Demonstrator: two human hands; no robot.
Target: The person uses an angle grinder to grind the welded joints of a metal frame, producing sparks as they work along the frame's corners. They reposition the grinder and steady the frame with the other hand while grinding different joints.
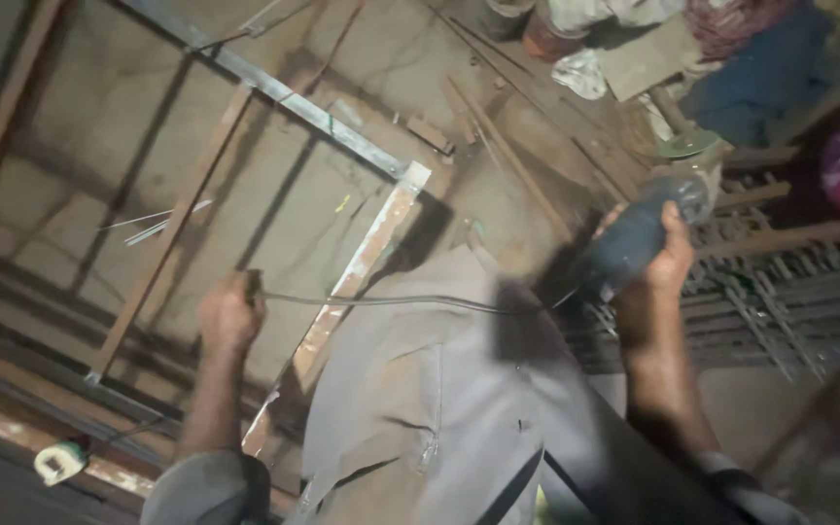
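The angle grinder [639, 233] is raised clear of the floor, the right hand [668, 258] wrapped tightly around its body. The left hand [230, 313] is fisted on its cable [391, 300]. The metal frame [342, 136] lies on the floor, its corner untouched by the disc; grinding looks not yet begun.

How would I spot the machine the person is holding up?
Start at the metal frame on the floor, then look right to the raised right hand. The angle grinder is in its grip: a dark, stubby body with a greenish disc on top and a cable running to the left hand.
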